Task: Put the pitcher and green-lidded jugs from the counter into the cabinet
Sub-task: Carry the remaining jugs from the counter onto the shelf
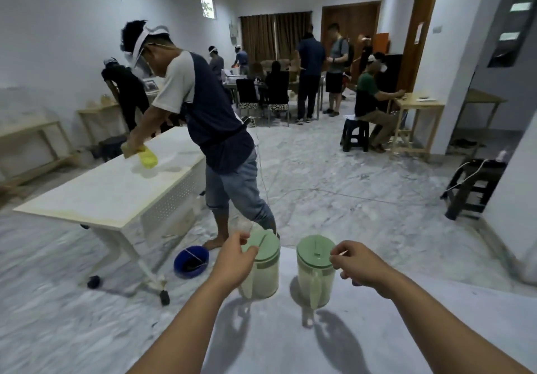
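Note:
Two translucent jugs with pale green lids stand side by side at the far edge of the white counter. My left hand lies over the left side of the left jug, fingers curled around its lid rim. The right jug stands with its handle towards me. My right hand pinches the right edge of that jug's lid. A faint clear vessel shows just behind the left jug; I cannot tell what it is. No cabinet is in view.
Beyond the counter a person wipes a white wheeled table with a yellow cloth. A blue bowl sits on the marble floor beside the table leg. A dark stool stands at the right. More people and tables are further back.

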